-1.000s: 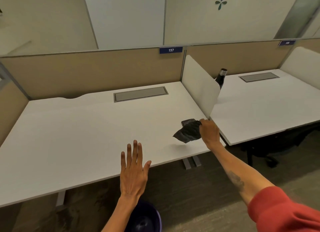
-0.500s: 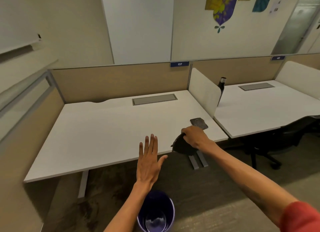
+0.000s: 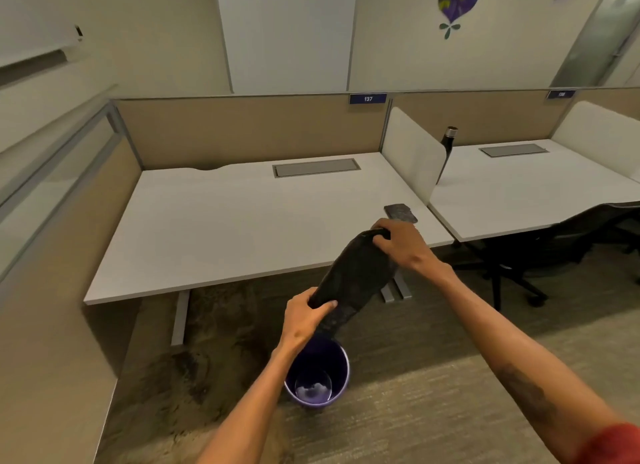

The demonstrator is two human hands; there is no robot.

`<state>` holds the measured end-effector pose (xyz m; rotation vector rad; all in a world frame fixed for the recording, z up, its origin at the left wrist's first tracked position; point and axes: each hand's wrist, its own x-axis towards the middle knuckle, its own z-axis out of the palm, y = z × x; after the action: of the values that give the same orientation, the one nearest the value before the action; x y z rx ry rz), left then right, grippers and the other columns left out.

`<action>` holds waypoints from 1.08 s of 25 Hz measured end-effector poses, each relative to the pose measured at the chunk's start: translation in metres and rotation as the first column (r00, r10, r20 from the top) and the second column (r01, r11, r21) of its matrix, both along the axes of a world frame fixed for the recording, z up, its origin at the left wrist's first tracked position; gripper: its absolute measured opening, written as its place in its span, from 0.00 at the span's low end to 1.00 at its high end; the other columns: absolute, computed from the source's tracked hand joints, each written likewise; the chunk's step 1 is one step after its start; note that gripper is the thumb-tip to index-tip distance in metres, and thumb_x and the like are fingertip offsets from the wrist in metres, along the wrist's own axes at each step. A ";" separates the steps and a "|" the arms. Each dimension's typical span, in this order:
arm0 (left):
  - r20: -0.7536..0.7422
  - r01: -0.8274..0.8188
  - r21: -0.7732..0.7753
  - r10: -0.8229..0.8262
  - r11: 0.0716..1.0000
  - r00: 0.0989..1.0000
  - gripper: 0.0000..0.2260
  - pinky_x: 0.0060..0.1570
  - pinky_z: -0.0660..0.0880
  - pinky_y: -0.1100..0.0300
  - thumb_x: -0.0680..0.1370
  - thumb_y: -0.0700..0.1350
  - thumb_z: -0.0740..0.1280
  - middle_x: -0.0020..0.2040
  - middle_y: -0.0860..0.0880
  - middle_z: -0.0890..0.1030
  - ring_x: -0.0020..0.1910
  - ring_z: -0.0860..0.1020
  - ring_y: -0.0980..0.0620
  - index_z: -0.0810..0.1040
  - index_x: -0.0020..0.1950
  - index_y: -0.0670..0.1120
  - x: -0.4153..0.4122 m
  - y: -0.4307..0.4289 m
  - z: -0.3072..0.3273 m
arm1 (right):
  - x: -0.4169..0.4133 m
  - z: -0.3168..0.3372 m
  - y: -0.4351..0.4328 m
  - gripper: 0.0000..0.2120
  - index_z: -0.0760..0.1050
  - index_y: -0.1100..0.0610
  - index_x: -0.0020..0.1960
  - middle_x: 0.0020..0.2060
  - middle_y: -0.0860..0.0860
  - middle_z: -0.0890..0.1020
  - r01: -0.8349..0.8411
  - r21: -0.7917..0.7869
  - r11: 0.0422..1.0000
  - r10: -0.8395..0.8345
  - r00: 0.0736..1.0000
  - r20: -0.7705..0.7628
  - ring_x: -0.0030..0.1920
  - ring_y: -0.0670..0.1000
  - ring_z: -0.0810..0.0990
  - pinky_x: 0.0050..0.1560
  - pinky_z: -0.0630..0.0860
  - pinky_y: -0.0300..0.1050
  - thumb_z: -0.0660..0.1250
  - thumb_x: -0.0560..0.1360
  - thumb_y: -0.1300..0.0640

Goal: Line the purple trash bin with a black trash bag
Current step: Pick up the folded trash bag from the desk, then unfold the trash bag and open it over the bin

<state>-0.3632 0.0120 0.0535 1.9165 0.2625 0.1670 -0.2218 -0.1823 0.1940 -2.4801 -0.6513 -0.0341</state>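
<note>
From the head camera, both hands grip a black trash bag [image 3: 353, 276] stretched slantwise in the air in front of the white desk [image 3: 242, 228]: the right hand [image 3: 403, 245] clenches its upper end, the left hand [image 3: 304, 320] pinches its lower part. The purple trash bin [image 3: 317, 373] stands unlined on the carpet just below the bag's hanging tip, and a second folded bag [image 3: 400, 212] lies on the desk near the right hand.

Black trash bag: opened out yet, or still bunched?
Still bunched. The black trash bag hangs as a narrow strip between the left hand and right hand, above the purple bin.
</note>
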 end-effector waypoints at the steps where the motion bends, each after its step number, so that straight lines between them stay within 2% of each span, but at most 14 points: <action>1: -0.014 -0.006 -0.088 0.005 0.996 1.000 0.06 0.43 0.80 0.63 0.76 0.52 0.73 0.42 0.53 0.86 0.46 0.85 0.51 0.84 0.50 0.54 -0.006 0.002 -0.004 | 0.007 -0.005 -0.007 0.11 0.81 0.57 0.57 0.50 0.55 0.85 0.061 0.019 0.998 -0.060 0.998 -0.013 0.49 0.53 0.80 0.53 0.79 0.52 0.64 0.79 0.56; 3: -0.035 -0.038 -0.246 0.030 0.969 0.999 0.04 0.43 0.82 0.60 0.76 0.51 0.73 0.43 0.50 0.87 0.44 0.85 0.50 0.85 0.48 0.52 -0.011 0.004 -0.010 | 0.019 -0.021 -0.017 0.10 0.80 0.57 0.57 0.52 0.56 0.84 0.151 0.024 0.988 -0.149 0.987 -0.058 0.50 0.55 0.80 0.53 0.77 0.51 0.64 0.79 0.57; 5: -0.072 -0.102 -0.372 0.081 0.923 0.994 0.07 0.49 0.83 0.52 0.75 0.50 0.74 0.45 0.48 0.88 0.45 0.86 0.48 0.84 0.50 0.49 -0.009 0.003 -0.011 | 0.020 -0.045 -0.019 0.13 0.78 0.58 0.63 0.59 0.58 0.82 0.191 0.038 0.981 -0.184 0.973 -0.143 0.59 0.58 0.80 0.59 0.76 0.52 0.64 0.80 0.59; 7: -0.120 -0.190 -0.439 0.152 0.878 0.981 0.10 0.50 0.83 0.50 0.74 0.50 0.76 0.45 0.47 0.88 0.45 0.87 0.48 0.84 0.52 0.48 -0.003 -0.003 -0.010 | 0.005 -0.072 -0.013 0.22 0.70 0.58 0.74 0.72 0.58 0.74 0.216 0.039 0.976 -0.206 0.963 -0.174 0.72 0.59 0.71 0.71 0.70 0.54 0.66 0.80 0.59; 9: -0.160 -0.255 -0.456 0.203 0.853 0.966 0.13 0.49 0.84 0.51 0.73 0.50 0.77 0.44 0.47 0.88 0.44 0.87 0.48 0.84 0.53 0.45 0.004 -0.010 -0.010 | -0.021 -0.098 0.001 0.27 0.65 0.56 0.77 0.76 0.55 0.67 0.218 0.077 0.973 -0.206 0.968 -0.143 0.76 0.57 0.65 0.74 0.66 0.55 0.67 0.80 0.56; 11: -0.174 -0.292 -0.463 0.237 0.837 0.956 0.12 0.48 0.83 0.53 0.73 0.51 0.77 0.44 0.49 0.88 0.45 0.87 0.48 0.84 0.52 0.47 0.010 -0.018 -0.008 | -0.051 -0.120 0.015 0.25 0.67 0.52 0.76 0.70 0.50 0.73 0.154 0.188 0.970 -0.104 0.962 -0.252 0.69 0.53 0.73 0.64 0.76 0.48 0.66 0.80 0.49; 12: -0.175 -0.301 -0.448 0.247 0.842 0.953 0.11 0.49 0.82 0.55 0.73 0.52 0.76 0.43 0.50 0.88 0.46 0.86 0.49 0.84 0.51 0.49 0.013 -0.023 -0.007 | -0.066 -0.126 0.021 0.25 0.68 0.49 0.75 0.66 0.47 0.76 0.129 0.263 0.956 -0.020 0.924 -0.381 0.64 0.50 0.78 0.57 0.78 0.42 0.65 0.80 0.43; 13: -0.183 -0.306 -0.432 0.249 0.848 0.951 0.10 0.49 0.82 0.55 0.74 0.53 0.76 0.44 0.50 0.88 0.47 0.86 0.49 0.84 0.51 0.50 0.017 -0.027 -0.006 | -0.078 -0.130 0.026 0.26 0.69 0.47 0.74 0.63 0.45 0.78 0.125 0.334 0.934 0.067 0.857 -0.510 0.60 0.47 0.80 0.54 0.79 0.39 0.64 0.79 0.37; 15: -0.217 -0.319 -0.418 0.247 0.851 0.944 0.12 0.50 0.81 0.55 0.75 0.54 0.74 0.45 0.48 0.87 0.48 0.85 0.48 0.85 0.52 0.49 0.024 -0.035 -0.004 | -0.090 -0.140 0.029 0.25 0.73 0.43 0.69 0.60 0.45 0.82 0.162 0.438 0.884 0.188 0.736 -0.651 0.57 0.46 0.83 0.56 0.81 0.45 0.65 0.76 0.33; 18: -0.234 -0.333 -0.390 0.257 0.859 0.938 0.15 0.48 0.81 0.55 0.77 0.57 0.71 0.45 0.46 0.87 0.46 0.85 0.47 0.84 0.50 0.45 0.034 -0.040 -0.004 | -0.080 -0.145 0.027 0.12 0.81 0.47 0.58 0.51 0.50 0.87 0.310 0.523 0.794 0.226 0.649 -0.727 0.52 0.50 0.87 0.49 0.83 0.45 0.65 0.80 0.43; 21: -0.235 -0.368 -0.432 0.292 0.823 0.927 0.15 0.47 0.82 0.55 0.78 0.56 0.70 0.44 0.46 0.88 0.45 0.86 0.48 0.84 0.51 0.44 0.041 -0.035 -0.007 | -0.055 -0.140 0.017 0.11 0.83 0.55 0.56 0.49 0.55 0.88 0.462 0.550 0.696 0.276 0.535 -0.798 0.49 0.54 0.88 0.41 0.82 0.42 0.64 0.82 0.53; 24: -0.270 -0.405 -0.409 0.316 0.818 0.910 0.13 0.45 0.80 0.58 0.79 0.56 0.69 0.46 0.48 0.88 0.46 0.86 0.50 0.84 0.51 0.47 0.042 -0.024 -0.016 | -0.029 -0.136 0.010 0.08 0.85 0.58 0.53 0.47 0.58 0.88 0.499 0.556 0.664 0.285 0.518 -0.806 0.46 0.55 0.88 0.40 0.83 0.43 0.67 0.80 0.60; 25: -0.294 -0.428 -0.362 0.335 0.828 0.895 0.14 0.48 0.81 0.55 0.79 0.56 0.69 0.48 0.47 0.88 0.47 0.86 0.50 0.84 0.52 0.47 0.041 -0.020 -0.020 | -0.022 -0.135 0.009 0.07 0.84 0.59 0.54 0.46 0.57 0.88 0.523 0.544 0.657 0.261 0.519 -0.814 0.47 0.56 0.88 0.42 0.83 0.46 0.68 0.80 0.61; 27: -0.355 -0.508 -0.136 0.437 0.850 0.826 0.17 0.59 0.79 0.47 0.80 0.55 0.67 0.58 0.44 0.85 0.57 0.83 0.47 0.82 0.62 0.45 0.041 -0.009 -0.030 | -0.009 -0.135 0.008 0.08 0.83 0.61 0.55 0.45 0.57 0.89 0.607 0.515 0.605 0.226 0.489 -0.843 0.48 0.57 0.87 0.47 0.84 0.50 0.70 0.77 0.63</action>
<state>-0.3224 0.0033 0.0234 1.6101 0.9434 0.1563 -0.2304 -0.1740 0.0590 -1.3493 0.1758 0.6714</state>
